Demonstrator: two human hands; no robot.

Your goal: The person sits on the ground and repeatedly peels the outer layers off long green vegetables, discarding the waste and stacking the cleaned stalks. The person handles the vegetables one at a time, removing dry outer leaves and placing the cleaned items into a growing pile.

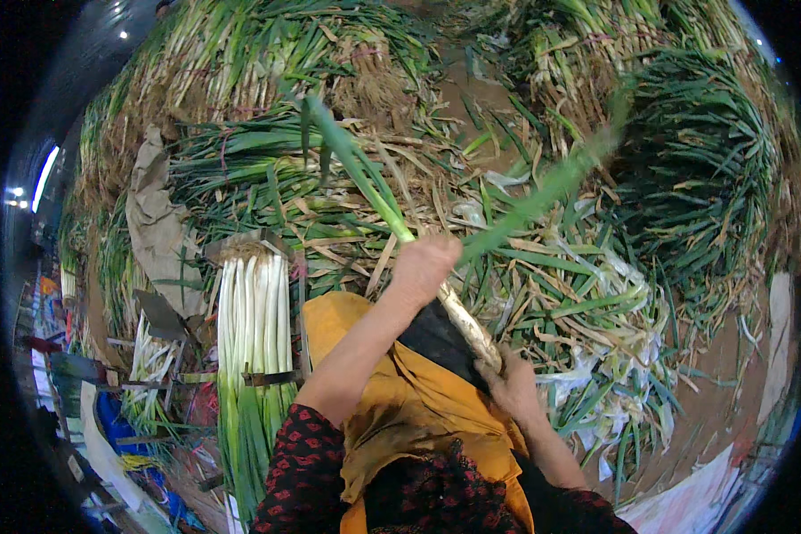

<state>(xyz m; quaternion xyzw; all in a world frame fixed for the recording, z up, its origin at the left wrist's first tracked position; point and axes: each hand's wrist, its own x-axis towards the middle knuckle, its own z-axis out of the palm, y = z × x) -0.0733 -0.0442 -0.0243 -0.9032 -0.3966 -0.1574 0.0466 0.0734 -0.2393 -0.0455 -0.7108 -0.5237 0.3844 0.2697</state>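
Observation:
My left hand [427, 267] is closed around the upper shaft of a long green onion [460, 314], held aslant over my lap. Its green leaves point up and away, and one broad leaf [541, 193] to the right is blurred. At the root end, my right hand [517, 387] grips the lower white shaft with thumb and fingers; the roots are mostly hidden. Left of my left forearm, a row of cleaned green onions [253, 307] lies in a metal rack [274, 378], roots against the rack's end plate [247, 241].
Loose leaves and peeled skins [601, 320] cover the ground ahead and to the right. Bundled green onions [240, 67] stand behind, with a large leafy heap [694, 160] at the right. A mustard apron [400, 394] covers my lap. Another rack [163, 320] stands farther left.

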